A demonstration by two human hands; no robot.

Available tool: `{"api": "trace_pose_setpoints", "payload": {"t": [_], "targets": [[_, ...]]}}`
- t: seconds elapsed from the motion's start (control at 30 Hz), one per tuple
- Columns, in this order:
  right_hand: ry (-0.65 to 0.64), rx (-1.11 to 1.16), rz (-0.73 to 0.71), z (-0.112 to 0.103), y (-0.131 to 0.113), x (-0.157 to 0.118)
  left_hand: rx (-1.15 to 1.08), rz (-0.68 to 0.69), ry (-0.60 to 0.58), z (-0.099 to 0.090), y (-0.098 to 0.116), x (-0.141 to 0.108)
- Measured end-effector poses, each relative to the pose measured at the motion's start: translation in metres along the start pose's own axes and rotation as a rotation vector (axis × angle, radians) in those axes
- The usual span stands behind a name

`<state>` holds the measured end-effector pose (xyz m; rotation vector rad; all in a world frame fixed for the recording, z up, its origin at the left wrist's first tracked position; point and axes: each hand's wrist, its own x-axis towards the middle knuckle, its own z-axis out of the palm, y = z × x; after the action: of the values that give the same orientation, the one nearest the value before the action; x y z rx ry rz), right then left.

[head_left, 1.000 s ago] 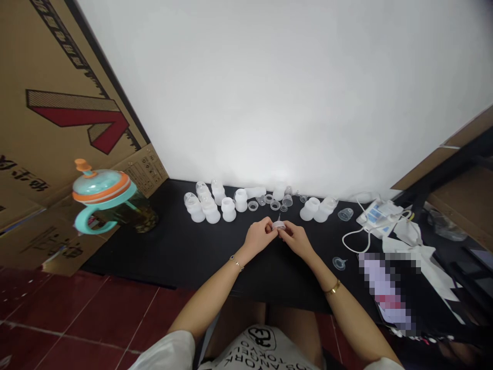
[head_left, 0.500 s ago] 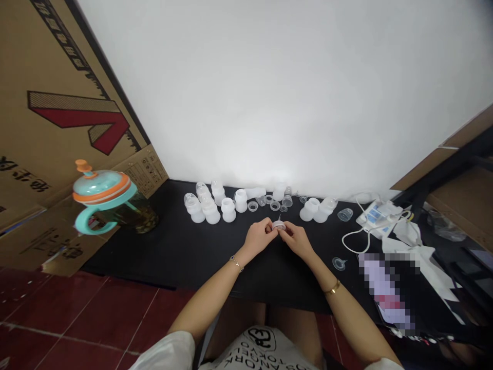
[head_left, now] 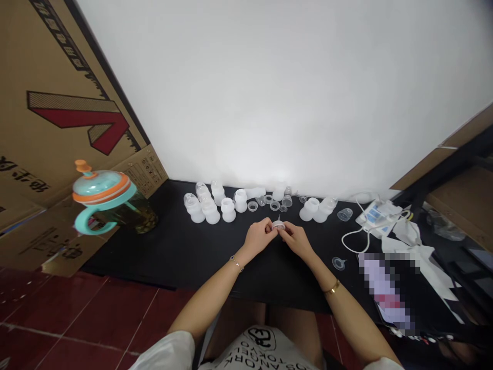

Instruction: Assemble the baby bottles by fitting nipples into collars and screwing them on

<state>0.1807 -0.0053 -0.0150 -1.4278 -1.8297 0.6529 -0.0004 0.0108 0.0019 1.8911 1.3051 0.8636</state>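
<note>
Head camera view: both hands meet over the black table [head_left: 173, 257], with the left hand [head_left: 261, 237] and the right hand [head_left: 298, 240] close together, their fingertips pinching a small white ring [head_left: 278, 225] from either side. A pointed translucent teat [head_left: 279, 218] sticks up from its middle. The ring is held near the middle of the table, on the near side of a scatter of loose collars [head_left: 275, 206] and small clear parts [head_left: 287, 201]. To the left of these stand two open white bottles [head_left: 228, 210], and farther left is a cluster of white bottles with clear tops [head_left: 210, 209]. Behind the scatter, close to the white wall [head_left: 269, 103], a white piece [head_left: 255, 193] lies on its side. Right of the scatter, an open bottle [head_left: 309, 210] stands just beside a bottle with a clear top [head_left: 325, 209]; a clear cap [head_left: 345, 215] lies to their right. Nearer, right of the right hand, a loose clear teat [head_left: 339, 263] rests on the table. At the far right are a power strip [head_left: 375, 217] with a white cable [head_left: 356, 252] and crumpled white paper [head_left: 408, 232], with a pixelated lavender item [head_left: 385, 293] nearer. On the left, a teal-and-orange lidded jug [head_left: 102, 195] holding dark contents stands in front of printed cardboard [head_left: 54, 154].
</note>
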Motion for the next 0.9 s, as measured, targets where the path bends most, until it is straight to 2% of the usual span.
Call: {"api": "trace_pose_setpoints", "payload": {"t": [0.63, 0.9], "targets": [[0.018, 0.005, 0.004, -0.0026, -0.0057, -0.0007, -0.054, 0.018, -0.022, -0.0013, 0.0004, 0.0003], [0.036, -0.060, -0.024, -0.0023, -0.0055, -0.0005, -0.154, 0.037, 0.027, 0.0019, -0.0037, 0.0004]]}}
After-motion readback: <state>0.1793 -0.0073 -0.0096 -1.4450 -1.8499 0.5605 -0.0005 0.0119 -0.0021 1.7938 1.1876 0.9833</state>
